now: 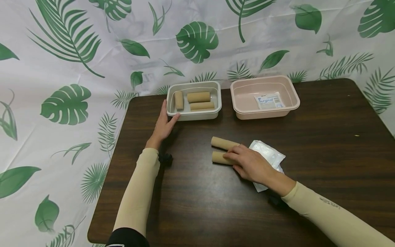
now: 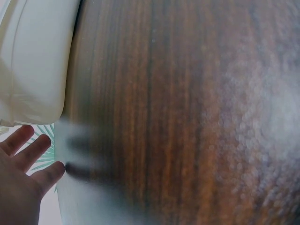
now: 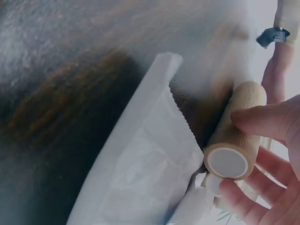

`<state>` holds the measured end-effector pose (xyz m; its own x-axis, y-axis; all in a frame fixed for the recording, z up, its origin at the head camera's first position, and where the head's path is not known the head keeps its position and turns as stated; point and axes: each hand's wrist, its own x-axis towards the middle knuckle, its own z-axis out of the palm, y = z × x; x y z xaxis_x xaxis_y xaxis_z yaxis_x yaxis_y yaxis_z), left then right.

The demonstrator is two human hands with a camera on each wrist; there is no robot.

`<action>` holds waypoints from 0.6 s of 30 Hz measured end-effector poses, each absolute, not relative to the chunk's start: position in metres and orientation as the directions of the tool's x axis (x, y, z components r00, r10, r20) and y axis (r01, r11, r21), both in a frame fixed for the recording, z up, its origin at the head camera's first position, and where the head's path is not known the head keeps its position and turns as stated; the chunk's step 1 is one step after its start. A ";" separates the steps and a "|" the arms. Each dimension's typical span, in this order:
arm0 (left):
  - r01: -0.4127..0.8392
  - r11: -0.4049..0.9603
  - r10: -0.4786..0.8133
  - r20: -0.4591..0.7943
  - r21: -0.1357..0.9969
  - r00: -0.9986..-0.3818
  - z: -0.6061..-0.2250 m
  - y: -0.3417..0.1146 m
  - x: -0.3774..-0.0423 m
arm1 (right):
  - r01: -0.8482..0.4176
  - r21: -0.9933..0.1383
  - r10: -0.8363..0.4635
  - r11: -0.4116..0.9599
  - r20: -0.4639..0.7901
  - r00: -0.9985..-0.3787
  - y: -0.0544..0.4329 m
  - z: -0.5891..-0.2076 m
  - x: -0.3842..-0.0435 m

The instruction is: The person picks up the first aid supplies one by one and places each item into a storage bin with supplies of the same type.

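My left hand [image 1: 162,127] is spread at the front left corner of a pale grey plastic tub [image 1: 197,117], its fingers straight along the side and thumb at the front. Three tan rolls lie in that tub, one standing crosswise [image 1: 179,100]. Over the table, my right hand [image 1: 251,164] pinches the nearer tan bandage roll [image 1: 219,157]; in the right wrist view the thumb lies over this bandage roll [image 3: 239,122], showing a whitish end. Just beyond is a second tan roll [image 1: 223,142], partly hidden by the fingers. White packets [image 1: 267,153] lie beside and under the right hand.
To the right at the back stands a pink plastic tub [image 1: 264,116] holding a white packet printed "Surgical" [image 1: 269,101]. Both tubs sit near the far edge of the dark wooden table [image 1: 191,206]. A leaf-patterned white sheet [image 1: 148,58] hangs behind and at the left.
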<state>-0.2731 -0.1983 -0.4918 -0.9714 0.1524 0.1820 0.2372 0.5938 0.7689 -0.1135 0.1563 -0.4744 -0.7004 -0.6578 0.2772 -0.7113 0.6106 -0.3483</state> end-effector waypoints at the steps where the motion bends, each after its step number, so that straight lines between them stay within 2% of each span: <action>1: 0.238 0.593 0.152 0.183 0.769 -0.971 -0.492 -0.198 -0.273 | -0.714 -0.348 -0.660 0.607 0.279 -0.697 0.156 -0.474 -0.113; 18: 0.233 0.596 0.153 0.176 0.769 -0.972 -0.490 -0.199 -0.273 | -0.682 -0.336 -0.630 0.649 0.264 -0.730 0.153 -0.477 -0.107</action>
